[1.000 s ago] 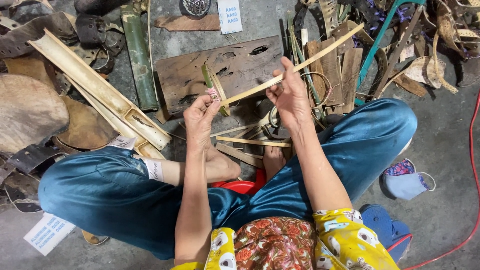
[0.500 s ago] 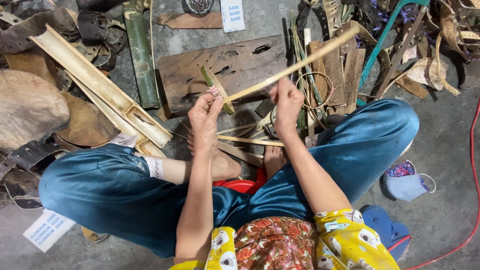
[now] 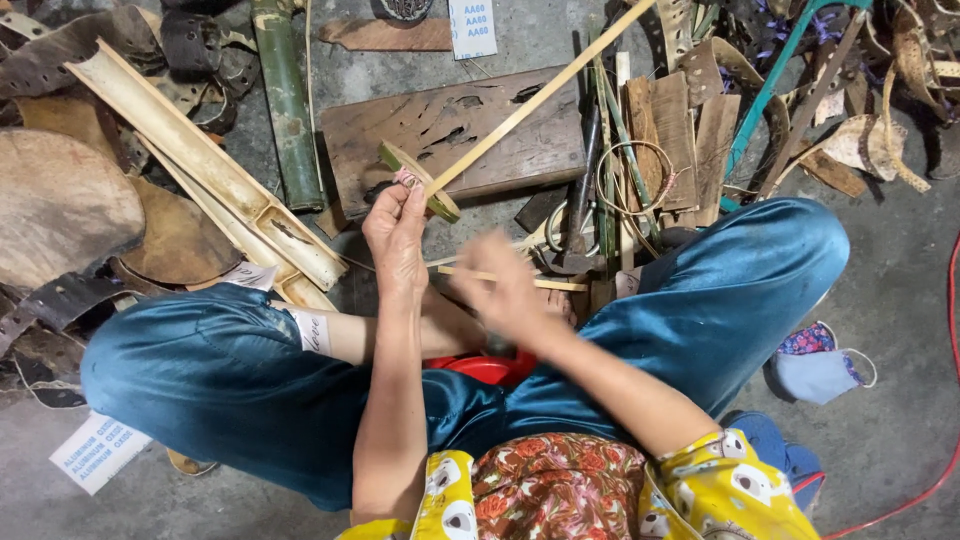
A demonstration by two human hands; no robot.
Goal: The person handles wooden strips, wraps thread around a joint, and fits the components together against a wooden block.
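At the far left lies a long split bamboo trough, pale inside (image 3: 200, 170), slanting across dark leather scraps, and just right of it a green bamboo pole (image 3: 287, 110) runs up the concrete floor. The left hand (image 3: 397, 240) is raised with fingers pinched closed on the near end of a long thin pale bamboo strip (image 3: 540, 95), beside a short green-edged bamboo blade piece (image 3: 420, 180) that crosses the strip at the fingertips. The strip is straight, flat and straw-coloured, rising diagonally up and right over a dark weathered wooden board with holes (image 3: 450, 135) and out past the top edge. The right hand (image 3: 505, 290) sits lower, over the lap just right of the left wrist, blurred; whether it is closed or gripping anything cannot be told. Further right stand a bundle of wooden slats with a wire ring (image 3: 660, 130), then a blue-green pipe (image 3: 775, 90).
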